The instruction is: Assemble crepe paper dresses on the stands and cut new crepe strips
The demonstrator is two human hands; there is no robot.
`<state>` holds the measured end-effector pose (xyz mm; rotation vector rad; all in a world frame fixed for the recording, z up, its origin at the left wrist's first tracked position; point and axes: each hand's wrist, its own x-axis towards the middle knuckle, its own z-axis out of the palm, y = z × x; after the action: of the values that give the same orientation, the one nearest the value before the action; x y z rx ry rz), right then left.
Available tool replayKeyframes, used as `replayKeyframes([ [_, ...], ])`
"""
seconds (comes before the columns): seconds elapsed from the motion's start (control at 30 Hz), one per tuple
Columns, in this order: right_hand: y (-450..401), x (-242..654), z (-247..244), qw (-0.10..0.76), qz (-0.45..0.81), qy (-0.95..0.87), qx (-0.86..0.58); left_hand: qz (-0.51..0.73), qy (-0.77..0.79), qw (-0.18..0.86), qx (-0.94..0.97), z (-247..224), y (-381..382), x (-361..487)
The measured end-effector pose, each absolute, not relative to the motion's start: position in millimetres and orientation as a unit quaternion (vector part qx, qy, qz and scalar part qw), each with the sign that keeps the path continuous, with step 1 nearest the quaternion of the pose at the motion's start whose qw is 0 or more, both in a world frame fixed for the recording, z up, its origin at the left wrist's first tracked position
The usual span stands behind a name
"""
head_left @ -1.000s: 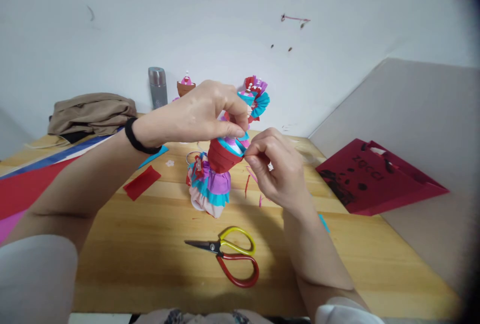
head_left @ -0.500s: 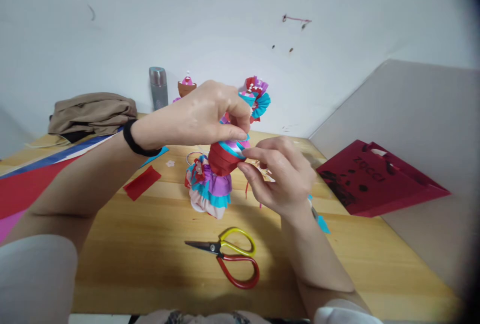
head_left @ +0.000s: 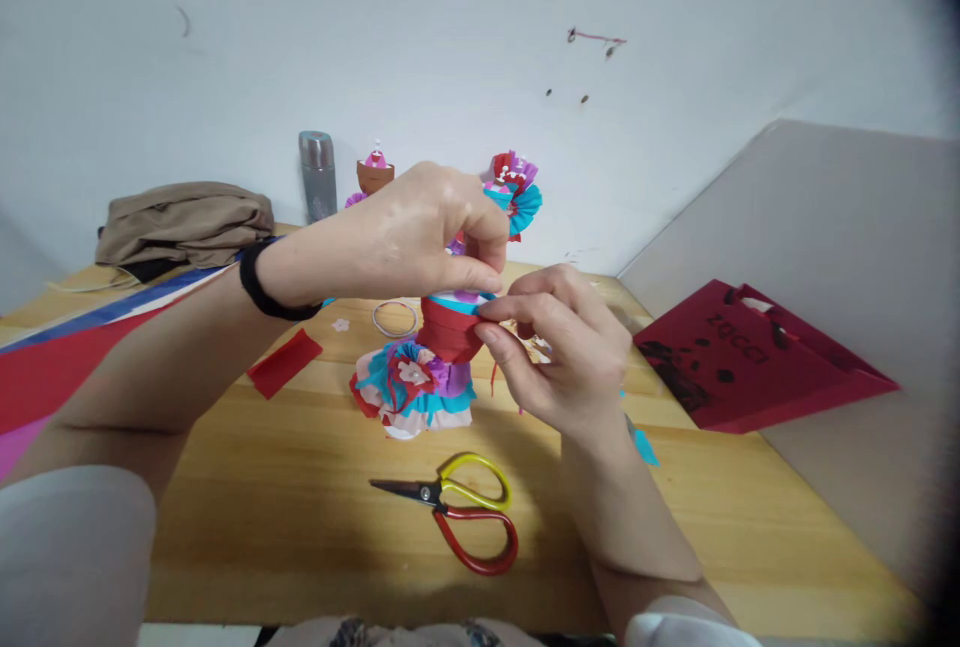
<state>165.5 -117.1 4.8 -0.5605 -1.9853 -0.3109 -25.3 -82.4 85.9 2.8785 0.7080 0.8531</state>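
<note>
A crepe-paper craft stands on the table, with a red cup-shaped top [head_left: 448, 329] lined in blue and a ruffled skirt [head_left: 420, 417] in purple, blue and pale pink. A rosette with a pale flower [head_left: 414, 373] sits on the skirt's front left. My right hand [head_left: 562, 347] pinches the cup's rim at the right between thumb and fingertips. Over the cup's opening, my left hand [head_left: 446, 237] is closed in a pinch; whatever lies between its fingertips is hidden. Scissors [head_left: 427, 494] with yellow and red handles lie in front of the craft.
Two similar crafts, one brown-topped [head_left: 375, 175] and one blue-topped [head_left: 517, 197], stand behind. A grey bottle [head_left: 318, 177], folded brown cloth [head_left: 187, 227], crepe-paper strips [head_left: 90, 352], red paper piece [head_left: 285, 364] and ring [head_left: 395, 319] lie left. A red paper bag [head_left: 765, 357] leans at the right wall.
The craft has turned and straightened, so its rosette and flower face more forward. My left hand has shifted slightly right; my right hand stays at the rim.
</note>
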Motion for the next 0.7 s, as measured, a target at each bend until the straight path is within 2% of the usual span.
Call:
replayKeyframes([
  [0.47,-108.2,174.4,8.1,0.561,-0.063,-0.803,-0.190,0.263,0.221,0.064,0.937,86.7,-81.7,-31.3],
  [0.7,-98.0,187.5,11.7,0.501,-0.087,-0.842,-0.181,0.284,0.217,0.076,0.931,86.1,-81.7,-31.5],
])
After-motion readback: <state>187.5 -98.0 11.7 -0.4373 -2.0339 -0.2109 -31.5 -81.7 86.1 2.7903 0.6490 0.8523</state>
